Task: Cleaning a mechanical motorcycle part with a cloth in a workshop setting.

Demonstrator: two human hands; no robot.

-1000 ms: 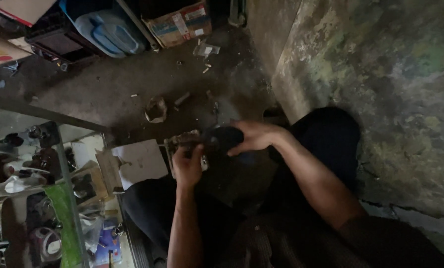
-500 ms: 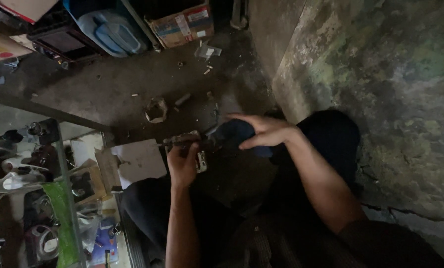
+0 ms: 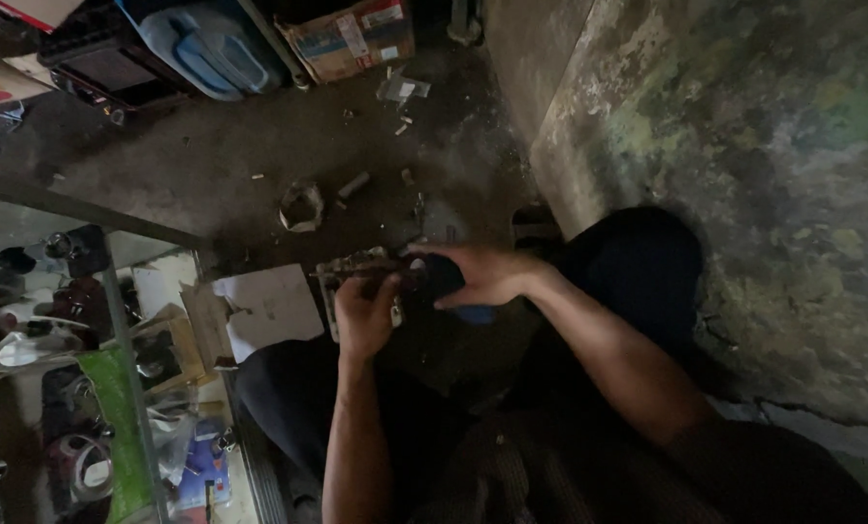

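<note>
A glass shelf unit (image 3: 85, 388) stands at far left; the left hand (image 3: 364, 312) clenches around a grimy metal part (image 3: 356, 267) protruding above its fingers, while the right hand (image 3: 482, 275) grasps a dark object (image 3: 441, 275) touching that part, beside the mottled wall (image 3: 744, 146)

1. I note a dark, dusty concrete floor (image 3: 182, 175).
2. A small broken ring-shaped scrap (image 3: 301, 206) lies beside a short cylinder (image 3: 353, 184).
3. A cardboard box (image 3: 350, 37) and a blue plastic container (image 3: 201, 44) stand at the far edge.
4. A pale cardboard sheet (image 3: 264, 311) lies nearer.
</note>
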